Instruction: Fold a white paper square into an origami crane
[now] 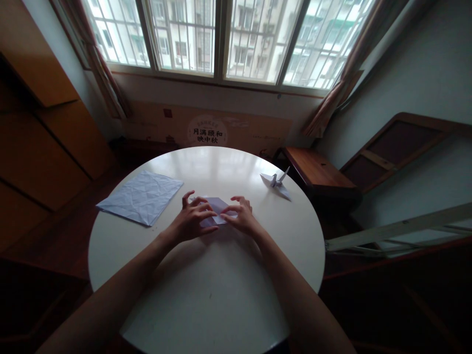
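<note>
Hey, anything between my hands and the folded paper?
Nothing visible: your left hand and right hand are at the folded paper. The origami crane is off to the right, the creased paper off to the left.

Here's the folded paper (217, 202), showing pale lilac, its angular far edge facing outward, a lighter pointed section catching light on the near side! It's lying low around the middle of the tabletop (212, 295), both sides partly hiding from view.

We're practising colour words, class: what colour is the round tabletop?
White: the round tabletop shows best in the head view.
</note>
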A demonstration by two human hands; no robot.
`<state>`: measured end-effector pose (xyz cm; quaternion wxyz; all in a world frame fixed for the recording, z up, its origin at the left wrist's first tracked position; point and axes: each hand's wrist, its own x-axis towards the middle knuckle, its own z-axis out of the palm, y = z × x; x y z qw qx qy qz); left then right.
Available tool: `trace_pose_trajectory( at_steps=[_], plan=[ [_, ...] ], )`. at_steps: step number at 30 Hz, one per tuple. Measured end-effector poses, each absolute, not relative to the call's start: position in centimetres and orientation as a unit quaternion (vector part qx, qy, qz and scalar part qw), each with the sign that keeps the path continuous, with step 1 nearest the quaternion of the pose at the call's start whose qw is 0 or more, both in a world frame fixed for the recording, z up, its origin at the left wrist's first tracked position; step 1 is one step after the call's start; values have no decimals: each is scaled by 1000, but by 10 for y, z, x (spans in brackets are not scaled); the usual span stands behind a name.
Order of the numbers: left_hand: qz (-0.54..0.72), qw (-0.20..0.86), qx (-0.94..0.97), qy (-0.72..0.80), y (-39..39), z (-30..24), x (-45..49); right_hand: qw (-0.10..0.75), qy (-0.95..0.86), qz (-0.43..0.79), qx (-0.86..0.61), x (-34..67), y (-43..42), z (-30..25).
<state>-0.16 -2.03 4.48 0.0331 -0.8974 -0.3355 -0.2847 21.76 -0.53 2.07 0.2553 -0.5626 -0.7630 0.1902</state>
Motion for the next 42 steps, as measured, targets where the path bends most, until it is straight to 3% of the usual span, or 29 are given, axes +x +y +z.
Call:
trace_pose_trajectory(
  at_steps=[12,22,31,42],
  plan=[
    [-257,22,-894,-366,-14,37,-3,257,-784,230,-516,218,-8,26],
    [-248,24,-872,-422,-11,29,-6,268,-794,182,-515,218,1,13],
    [-254,-11,-895,-366,-12,26,0,252,-815,185,-488,221,-2,17],
    [-243,30,-877,-412,-13,34,-8,285,-823,184,-456,221,1,12]
  ],
)
